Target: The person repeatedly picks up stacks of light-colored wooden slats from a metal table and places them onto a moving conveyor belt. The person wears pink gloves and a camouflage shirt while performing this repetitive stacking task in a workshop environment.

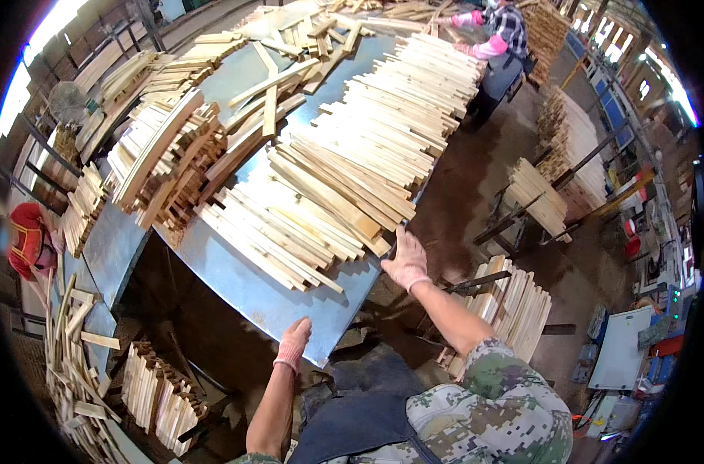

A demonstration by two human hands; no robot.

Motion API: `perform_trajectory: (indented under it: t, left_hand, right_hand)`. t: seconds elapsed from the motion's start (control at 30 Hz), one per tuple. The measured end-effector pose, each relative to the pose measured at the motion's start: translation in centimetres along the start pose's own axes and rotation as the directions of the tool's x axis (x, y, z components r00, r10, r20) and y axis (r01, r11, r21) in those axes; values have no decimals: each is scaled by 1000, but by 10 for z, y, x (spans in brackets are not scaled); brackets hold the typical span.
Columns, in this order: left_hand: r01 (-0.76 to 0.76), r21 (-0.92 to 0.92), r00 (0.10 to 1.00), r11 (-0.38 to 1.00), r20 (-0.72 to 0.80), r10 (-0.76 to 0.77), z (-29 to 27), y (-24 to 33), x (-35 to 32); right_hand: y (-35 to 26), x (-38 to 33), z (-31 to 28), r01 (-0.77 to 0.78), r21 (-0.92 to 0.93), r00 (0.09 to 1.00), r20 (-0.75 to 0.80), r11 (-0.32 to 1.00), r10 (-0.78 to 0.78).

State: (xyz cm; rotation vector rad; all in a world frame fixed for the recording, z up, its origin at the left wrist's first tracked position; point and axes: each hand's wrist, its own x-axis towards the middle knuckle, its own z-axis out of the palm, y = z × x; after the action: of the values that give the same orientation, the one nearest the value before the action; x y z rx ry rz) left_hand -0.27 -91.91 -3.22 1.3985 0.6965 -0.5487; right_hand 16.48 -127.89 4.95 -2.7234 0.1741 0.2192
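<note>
A wide band of pale wooden slats [321, 205] lies across the blue-grey metal table [236, 271], side by side with uneven ends. My right hand [407, 263], in a pinkish work glove, is at the table's right edge beside the slat ends. Its thumb and fingers are apart, and I see nothing held in it; whether the fingertips touch the wood is unclear. Near the table's front corner is my left hand [293, 343], also gloved, fingers stretched forward with nothing visible in it. A gap of bare metal separates it from the nearest slats.
A stacked pile of slats [166, 155] stands on the table's left. Loose boards [271, 100] lie crossed behind it. Bundled slats [506, 309] rest on a rack at my right. A co-worker in a checked shirt [508, 31] stands far right; another in red [28, 240] is at left.
</note>
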Motion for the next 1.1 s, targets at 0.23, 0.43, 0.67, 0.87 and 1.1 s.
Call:
perform_trajectory:
  t: [0.23,0.43,0.67,0.87,1.1]
  left_hand:
    - [-204,447,973,871,-3,230,155,159,118]
    - [-27,476,931,879,-309,196,246,196,203]
    - [17,231,907,973,-412,82,287,210,206]
    - [151,-15,940,988,-308,-149,260,197,221]
    - [180,613,953,769,-303,18,223,238,159]
  right_hand:
    - [10,125,-20,41,-279,964,263,959,36]
    - [25,160,-27,61,-190,928,372,980,14]
    - [19,164,-31,41,8,911,410,999,-41]
    - [22,148,-15,87,66,937,333,994,-105]
    - [-11,95,-29,-101,175,810,586,979,-21]
